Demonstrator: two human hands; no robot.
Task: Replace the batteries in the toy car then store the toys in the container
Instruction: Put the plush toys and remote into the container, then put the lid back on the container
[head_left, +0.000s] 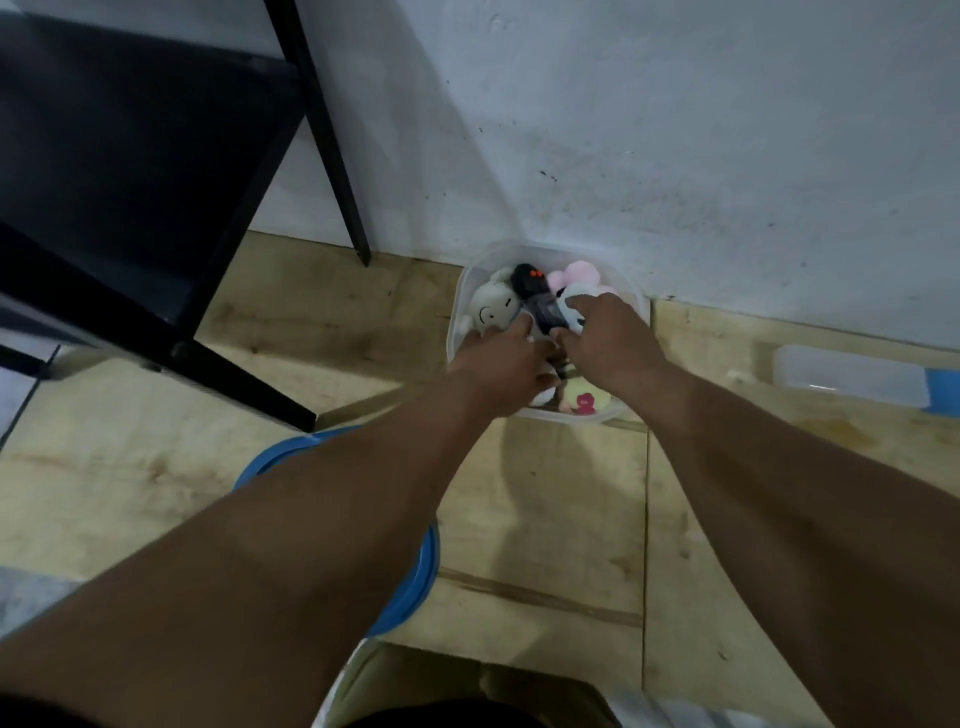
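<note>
Head view looks down on a pale plywood floor (545, 519) that meets a scuffed white wall (675, 130), with a black metal frame (156, 171) standing at the left and a blue-rimmed lid (415, 571) lying partly under the left forearm. Against the wall sits the clear plastic container (636, 306), already packed with plush toys: a white one with a stitched smile (488, 309), a pink one (574, 273) at the back and a yellowish one (582, 400) nearest the person. The toy car (535, 299), dark with two red marks at its far end, lies on top of the plush. Both hands are at its near end: the left hand (501, 358) has fingers reaching to its side, the right hand (602, 330) has curled fingers at its other side, though whether either truly grips is hard to tell. The car looks rigid, light and smooth-shelled; its flanks seem the best hold. Soft toys beneath will give, so it may tilt.
</note>
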